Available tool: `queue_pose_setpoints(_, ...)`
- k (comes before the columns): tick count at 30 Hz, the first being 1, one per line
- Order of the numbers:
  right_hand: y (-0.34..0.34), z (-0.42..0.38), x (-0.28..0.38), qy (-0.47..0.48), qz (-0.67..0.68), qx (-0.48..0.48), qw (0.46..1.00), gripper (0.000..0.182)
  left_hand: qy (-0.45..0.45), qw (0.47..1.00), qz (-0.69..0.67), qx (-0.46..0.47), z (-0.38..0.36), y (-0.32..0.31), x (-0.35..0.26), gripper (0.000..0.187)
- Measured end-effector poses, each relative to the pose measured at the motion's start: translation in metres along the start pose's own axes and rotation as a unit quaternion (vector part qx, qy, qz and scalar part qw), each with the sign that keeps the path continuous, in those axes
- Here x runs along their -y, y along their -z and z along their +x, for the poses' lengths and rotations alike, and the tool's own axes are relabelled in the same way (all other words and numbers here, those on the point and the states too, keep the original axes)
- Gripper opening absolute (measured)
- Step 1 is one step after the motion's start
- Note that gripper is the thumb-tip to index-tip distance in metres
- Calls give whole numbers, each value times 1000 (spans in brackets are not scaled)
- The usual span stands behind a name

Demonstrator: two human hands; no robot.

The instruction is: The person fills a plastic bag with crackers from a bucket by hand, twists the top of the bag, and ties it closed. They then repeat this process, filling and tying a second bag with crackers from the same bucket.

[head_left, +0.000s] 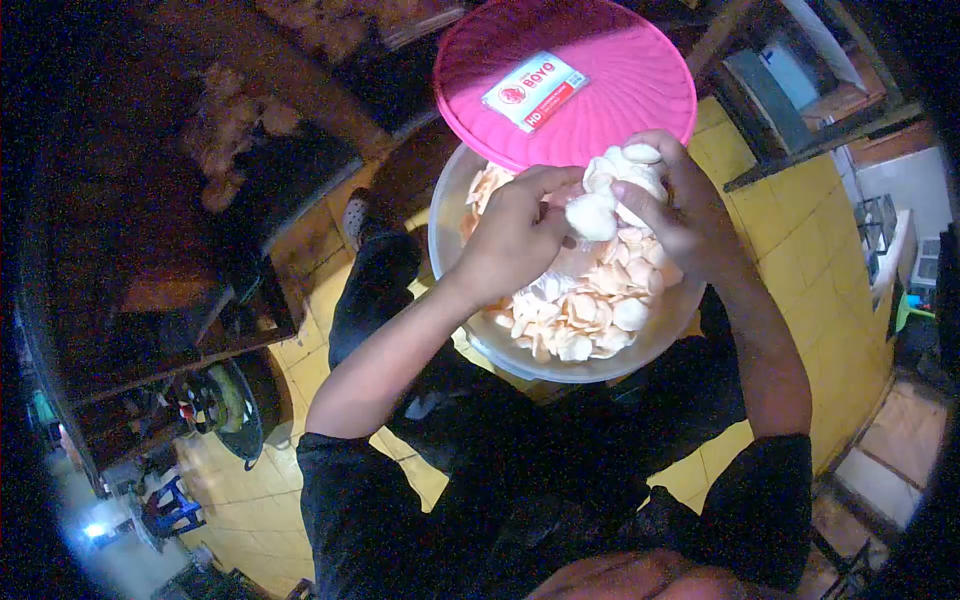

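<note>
Below my hands stands a large translucent round tub (450,265) of pale, round puffed crackers (585,320). My right hand (685,205) is closed around several whitish crackers (625,180) over the tub's far right side. Just left of it, my left hand (515,240) is closed, its fingers curled at what looks like a thin clear plastic bag (572,262) that hangs over the crackers. The bag's mouth is mostly hidden by my fingers. One whitish cracker (592,215) sits between the two hands.
A pink ribbed lid (620,90) lies at the tub's far edge, with a red-and-white packet (537,92) on it. Dark wooden furniture (200,330) stands left, beside a dark pan (245,415). A wooden shelf (810,90) is at far right. Yellow tiles (820,290) cover the floor.
</note>
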State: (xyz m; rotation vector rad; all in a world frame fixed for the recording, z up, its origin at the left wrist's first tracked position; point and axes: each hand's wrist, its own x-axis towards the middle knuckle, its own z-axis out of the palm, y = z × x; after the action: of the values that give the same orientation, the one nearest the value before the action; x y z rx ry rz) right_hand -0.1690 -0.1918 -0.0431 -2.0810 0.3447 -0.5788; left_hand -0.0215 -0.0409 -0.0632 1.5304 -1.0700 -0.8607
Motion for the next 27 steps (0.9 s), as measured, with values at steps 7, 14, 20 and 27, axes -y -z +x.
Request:
queue_pose_setpoints(7, -9, -2, -8, 53, -149, -25, 987, 32, 90, 983, -151, 53, -1, 5, -15, 52)
queue_pose_setpoints(14, -9, 0, -11, 38, -98, -34, 994, 32, 35, 984, -161, 67, -3, 0, -16, 66)
queue_pose_setpoints(20, 1, 2, -10, -12, -28, 30, 999, 35, 31, 994, -106, 23, 2, 5, -18, 56)
queue_pose_setpoints(27, 2, 4, 10, -88, 63, 65, 992, 41, -16, 998, -56, -18, 3, 3, -4, 47)
